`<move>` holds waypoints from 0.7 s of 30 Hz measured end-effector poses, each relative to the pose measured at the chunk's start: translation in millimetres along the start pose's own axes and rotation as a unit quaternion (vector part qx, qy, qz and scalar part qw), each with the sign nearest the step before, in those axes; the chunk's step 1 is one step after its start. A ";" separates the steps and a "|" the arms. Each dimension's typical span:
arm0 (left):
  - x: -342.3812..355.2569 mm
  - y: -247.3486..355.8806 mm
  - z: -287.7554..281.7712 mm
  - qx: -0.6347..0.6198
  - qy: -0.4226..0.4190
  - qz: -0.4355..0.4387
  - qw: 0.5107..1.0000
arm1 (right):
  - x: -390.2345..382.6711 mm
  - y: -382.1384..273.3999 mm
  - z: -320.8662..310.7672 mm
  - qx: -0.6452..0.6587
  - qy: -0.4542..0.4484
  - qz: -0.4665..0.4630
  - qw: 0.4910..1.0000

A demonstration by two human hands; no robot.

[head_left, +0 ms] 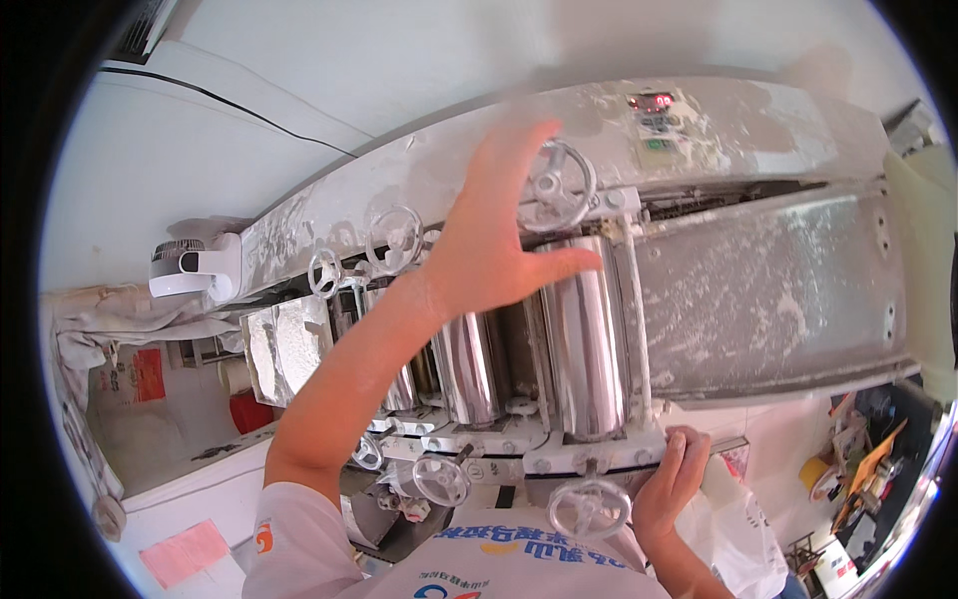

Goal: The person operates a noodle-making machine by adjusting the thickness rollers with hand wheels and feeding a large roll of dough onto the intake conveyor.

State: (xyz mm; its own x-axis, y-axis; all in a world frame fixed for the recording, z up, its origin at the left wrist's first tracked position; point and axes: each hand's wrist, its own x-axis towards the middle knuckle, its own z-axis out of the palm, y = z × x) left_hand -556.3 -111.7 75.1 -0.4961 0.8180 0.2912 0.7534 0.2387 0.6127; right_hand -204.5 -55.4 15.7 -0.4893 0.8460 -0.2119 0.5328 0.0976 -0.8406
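Across a flour-dusted dough sheeting machine stretches my left arm. My left hand (pixel 494 235) is open, its thumb apart over the right-hand steel roller (pixel 587 344) and its blurred fingers beside the far handwheel (pixel 556 187). Whether those fingers touch the wheel I cannot tell. My right hand (pixel 671 487) is at the near right corner of the machine's frame (pixel 609 457), its fingers curled against the edge. Just left of it is the near handwheel (pixel 589 507), which it does not hold. A second roller (pixel 467 369) is partly hidden by my left forearm.
A metal feed table (pixel 773 299) with flour smears extends right of the rollers. On the back housing is a control panel (pixel 655 125) with a lit red display. More handwheels (pixel 395 240) line the machine. A white fan (pixel 205 268) stands far left; cluttered shelves (pixel 866 469) are at right.
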 end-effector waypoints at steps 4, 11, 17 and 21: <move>8.5 3.1 9.6 -0.028 0.051 0.013 0.998 | 1.8 -1.6 1.4 -0.010 0.006 0.014 1.000; 15.8 -0.6 31.0 -0.036 0.164 -0.013 0.986 | 4.3 0.1 3.6 -0.027 0.004 0.033 0.999; 18.9 -10.7 38.9 -0.086 0.197 0.007 0.977 | 6.8 -5.0 8.4 -0.048 0.014 0.014 0.999; 19.8 -12.3 38.0 -0.079 0.194 0.020 0.978 | 7.2 -5.8 8.2 -0.066 0.010 0.015 0.998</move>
State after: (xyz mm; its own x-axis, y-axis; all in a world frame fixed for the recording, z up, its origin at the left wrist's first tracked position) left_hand -559.0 -78.5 45.4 -0.6167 0.5571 0.5561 0.7149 0.1007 0.6919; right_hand -216.7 -54.2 15.0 -0.4593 0.8594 -0.2245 0.6331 0.1394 -0.7614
